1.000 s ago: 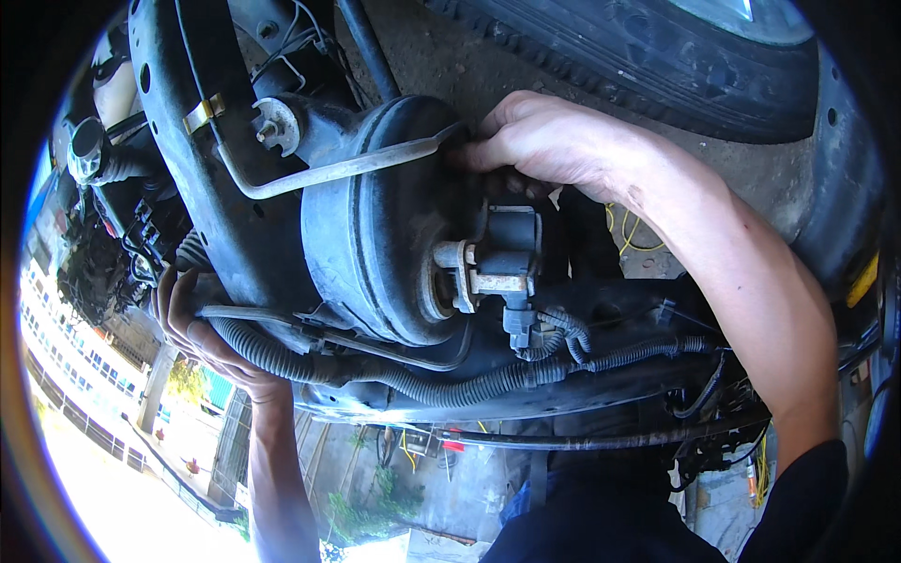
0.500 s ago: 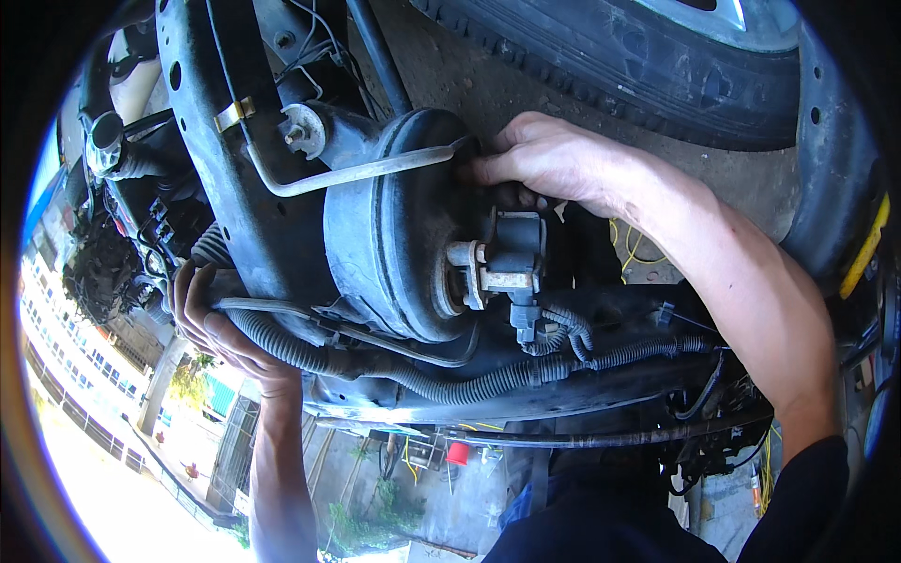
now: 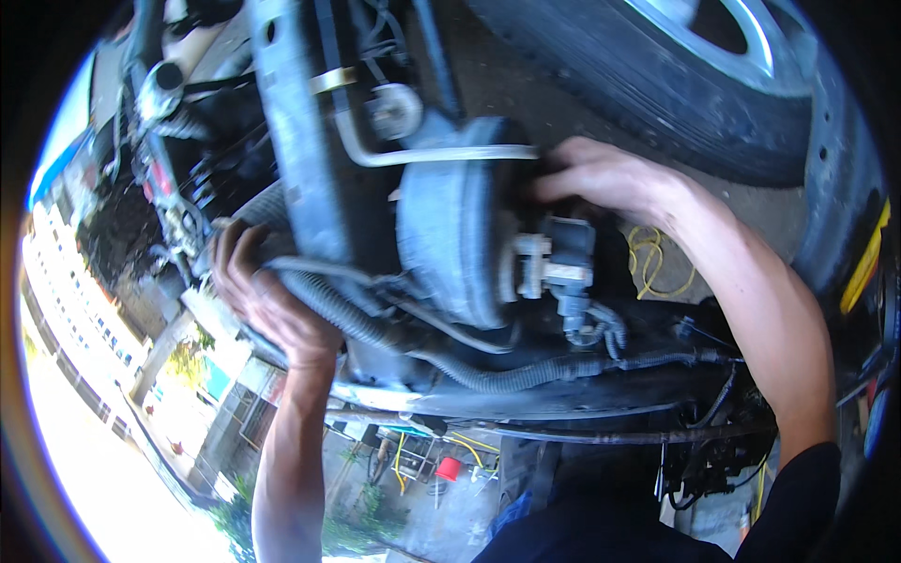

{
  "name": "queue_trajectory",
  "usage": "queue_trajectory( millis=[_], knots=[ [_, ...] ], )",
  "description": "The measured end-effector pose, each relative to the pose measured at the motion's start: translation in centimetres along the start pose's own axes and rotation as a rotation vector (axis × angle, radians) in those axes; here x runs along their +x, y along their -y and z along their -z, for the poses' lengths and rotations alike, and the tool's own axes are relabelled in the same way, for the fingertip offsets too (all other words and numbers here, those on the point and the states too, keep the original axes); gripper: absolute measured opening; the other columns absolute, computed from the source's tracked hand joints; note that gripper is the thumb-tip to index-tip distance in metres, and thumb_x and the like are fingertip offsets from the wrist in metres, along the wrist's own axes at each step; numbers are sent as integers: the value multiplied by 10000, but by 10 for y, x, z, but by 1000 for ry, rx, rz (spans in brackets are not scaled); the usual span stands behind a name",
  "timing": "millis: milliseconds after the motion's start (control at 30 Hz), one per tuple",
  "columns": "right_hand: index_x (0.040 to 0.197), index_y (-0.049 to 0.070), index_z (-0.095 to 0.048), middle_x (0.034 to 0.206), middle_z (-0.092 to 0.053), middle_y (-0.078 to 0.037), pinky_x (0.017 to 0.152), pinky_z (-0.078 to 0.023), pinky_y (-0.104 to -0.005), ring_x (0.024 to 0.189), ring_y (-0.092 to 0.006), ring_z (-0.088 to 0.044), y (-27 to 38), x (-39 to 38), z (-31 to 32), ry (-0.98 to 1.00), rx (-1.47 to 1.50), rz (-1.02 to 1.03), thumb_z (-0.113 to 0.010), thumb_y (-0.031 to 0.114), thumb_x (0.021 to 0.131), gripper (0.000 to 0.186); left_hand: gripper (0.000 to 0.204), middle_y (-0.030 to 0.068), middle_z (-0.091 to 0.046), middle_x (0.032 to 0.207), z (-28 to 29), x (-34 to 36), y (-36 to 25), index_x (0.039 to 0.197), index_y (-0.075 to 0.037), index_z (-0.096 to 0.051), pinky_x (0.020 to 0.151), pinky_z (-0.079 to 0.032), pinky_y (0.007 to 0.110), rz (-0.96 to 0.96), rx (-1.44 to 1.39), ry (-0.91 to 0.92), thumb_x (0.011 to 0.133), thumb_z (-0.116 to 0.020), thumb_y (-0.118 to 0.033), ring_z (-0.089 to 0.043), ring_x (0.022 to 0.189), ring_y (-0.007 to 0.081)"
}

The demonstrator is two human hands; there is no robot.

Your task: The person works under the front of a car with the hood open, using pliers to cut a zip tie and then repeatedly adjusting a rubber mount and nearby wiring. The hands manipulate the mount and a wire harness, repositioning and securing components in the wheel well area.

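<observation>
A blue-grey drum-shaped canister (image 3: 427, 235) sits beside a dark perforated frame rail (image 3: 296, 141). A bent metal pipe (image 3: 450, 155) crosses its upper part. My right hand (image 3: 601, 178) reaches to the canister's upper right side, fingers curled and their tips hidden behind its edge. Just below that hand is a dark sensor block (image 3: 571, 244) with a plug and wires. At the left, my left hand (image 3: 272, 300) is closed round a dark part at the end of a corrugated hose (image 3: 328, 305); what exactly it grips is partly hidden.
A large tyre (image 3: 657, 84) lies at the upper right, near a curved dark beam (image 3: 831, 216) with a yellow strip. Coiled yellow cord (image 3: 648, 263) lies on the floor. Below the frame are a thin rod (image 3: 601, 436) and a red bucket (image 3: 449, 469).
The canister, frame and hose have shifted to the right in view, and the picture is blurred. Both hands keep their places on the parts, the right one still at the canister's edge.
</observation>
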State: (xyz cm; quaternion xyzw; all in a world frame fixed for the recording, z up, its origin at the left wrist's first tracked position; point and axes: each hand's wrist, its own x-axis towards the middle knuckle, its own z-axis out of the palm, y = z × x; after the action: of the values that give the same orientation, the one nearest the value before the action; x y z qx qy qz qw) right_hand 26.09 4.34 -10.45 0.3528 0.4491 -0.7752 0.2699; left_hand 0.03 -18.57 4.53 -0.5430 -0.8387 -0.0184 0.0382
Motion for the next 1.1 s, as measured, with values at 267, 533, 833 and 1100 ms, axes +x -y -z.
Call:
queue_trajectory(
  millis=[267, 533, 833, 1100],
  knots=[
    [1315, -87, -663, 1279, -706, -173, 1076, -478, -360, 1187, -235, -649, 6, 4, 1, 96, 0, 41, -645, 130, 965, 412, 442, 206, -538, 1436, 0, -2, -10, 1280, -30, -617, 1258, -157, 572, 191, -66, -52, 953, -467, -287, -389, 1465, 427],
    [1326, -78, -662, 1227, -734, -190, 1020, -505, -356, 1143, -245, -681, 32, -52, -28, -461, -257, 68, -622, 273, 1061, 442, 381, 164, -543, 1453, 2, -3, -22, 1279, -59, -619, 1281, -153, 561, 296, -196, -122, 981, -508, -270, -371, 1512, 359],
    [1222, -10, -623, 1218, -624, -197, 1007, -487, -470, 1162, -385, -620, 34, -146, -224, -910, -921, 907, -709, 176, 942, 347, 443, 191, -524, 1519, 5, -7, -17, 1366, -35, -593, 1297, -180, 550, 275, -323, -171, 1019, -528, -303, -371, 1523, 365],
    [1168, 65, -599, 1123, -618, -128, 920, -440, -472, 1067, -336, -607, 17, -81, -295, -1121, -1275, 830, -661, 226, 948, 280, 548, 264, -513, 1498, 47, -120, 59, 1451, 29, -504, 1191, -386, 486, 269, -777, -379, 953, -658, -139, -497, 1386, 442]
  ],
)
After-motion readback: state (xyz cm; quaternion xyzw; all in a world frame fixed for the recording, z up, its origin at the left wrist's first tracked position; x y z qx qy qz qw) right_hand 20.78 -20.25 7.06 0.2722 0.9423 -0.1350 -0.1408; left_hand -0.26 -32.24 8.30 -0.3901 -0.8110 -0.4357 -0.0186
